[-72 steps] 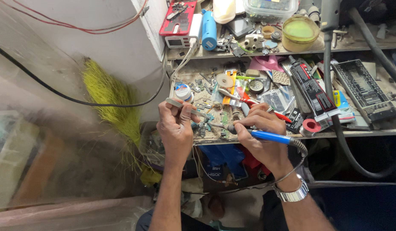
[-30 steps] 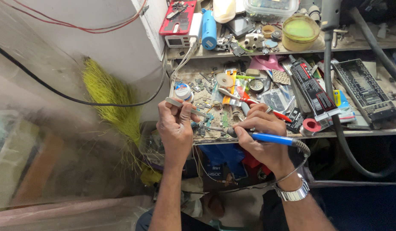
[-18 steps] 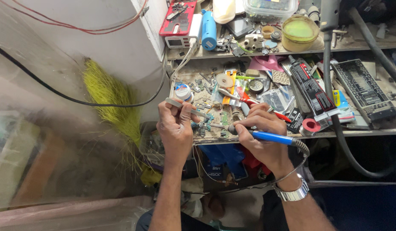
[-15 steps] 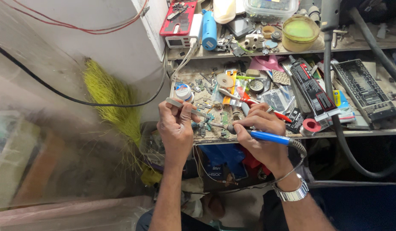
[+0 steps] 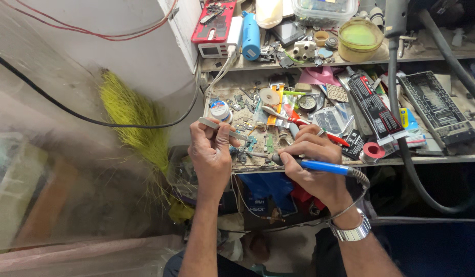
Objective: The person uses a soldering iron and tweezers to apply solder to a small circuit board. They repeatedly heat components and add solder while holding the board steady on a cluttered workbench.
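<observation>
Soldering iron in right hand, tweezers in left hand

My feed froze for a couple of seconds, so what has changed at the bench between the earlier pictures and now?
Nothing visibly changed. The right hand still holds the blue soldering iron, the left hand still holds the tweezers, and both stay over the small circuit board at the bench edge.

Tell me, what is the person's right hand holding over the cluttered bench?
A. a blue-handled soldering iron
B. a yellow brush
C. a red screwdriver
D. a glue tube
A: the right hand grips a blue-handled soldering iron like a pen, its cord trailing past the wrist, while the left hand holds tweezers.
</observation>
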